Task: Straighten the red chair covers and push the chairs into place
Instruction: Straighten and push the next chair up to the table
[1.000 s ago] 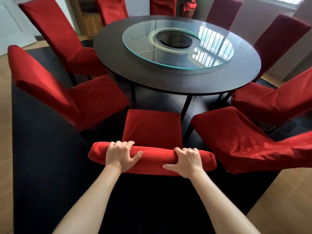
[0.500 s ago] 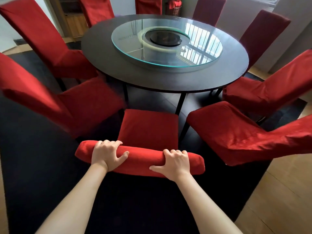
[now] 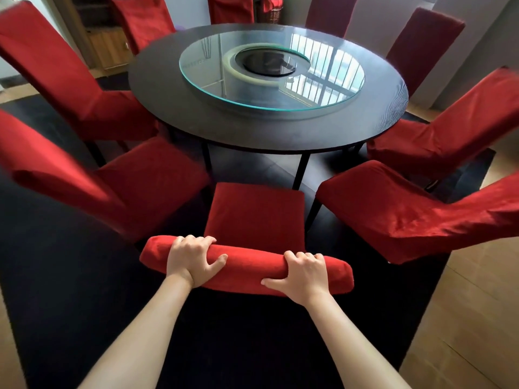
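Both hands gripped the top rail of the nearest chair point(image 3: 254, 220): left hand point(image 3: 191, 259) and right hand point(image 3: 302, 275) curled over its red cover point(image 3: 247, 266). The rail ran crosswise; the round counter point(image 3: 174, 113) lay straight ahead, seat short of it.

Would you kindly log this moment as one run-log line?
left hand: grips chair backrest top | right hand: grips same | seat: short of round table

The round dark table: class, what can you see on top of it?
On the round dark table rests a round glass turntable, over a pale ring around a dark disc. Window reflections hide part of the glass; what supports it cannot be seen.
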{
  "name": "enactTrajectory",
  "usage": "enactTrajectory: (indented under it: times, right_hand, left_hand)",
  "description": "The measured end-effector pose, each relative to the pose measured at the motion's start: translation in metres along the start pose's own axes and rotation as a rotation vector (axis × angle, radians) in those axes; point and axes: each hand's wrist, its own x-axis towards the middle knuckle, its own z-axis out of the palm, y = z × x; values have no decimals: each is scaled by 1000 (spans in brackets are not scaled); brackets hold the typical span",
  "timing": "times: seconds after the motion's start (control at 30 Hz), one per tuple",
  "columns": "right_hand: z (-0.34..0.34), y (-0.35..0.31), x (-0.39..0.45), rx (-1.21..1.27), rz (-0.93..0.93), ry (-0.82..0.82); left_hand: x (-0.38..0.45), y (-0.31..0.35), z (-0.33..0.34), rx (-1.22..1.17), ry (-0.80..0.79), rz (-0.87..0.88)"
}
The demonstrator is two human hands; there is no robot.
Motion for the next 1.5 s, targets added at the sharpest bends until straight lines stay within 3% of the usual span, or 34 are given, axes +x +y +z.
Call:
enactTrajectory:
  times: [0.43, 1.5]
  right_hand:
    - [-7, 4, 1, -25, 5, -57]
    - [-2, 3, -1, 7, 26, -22]
  left_hand:
    - [3, 2, 0, 15, -37, -20]
    - [2, 1, 1, 35, -92, -29]
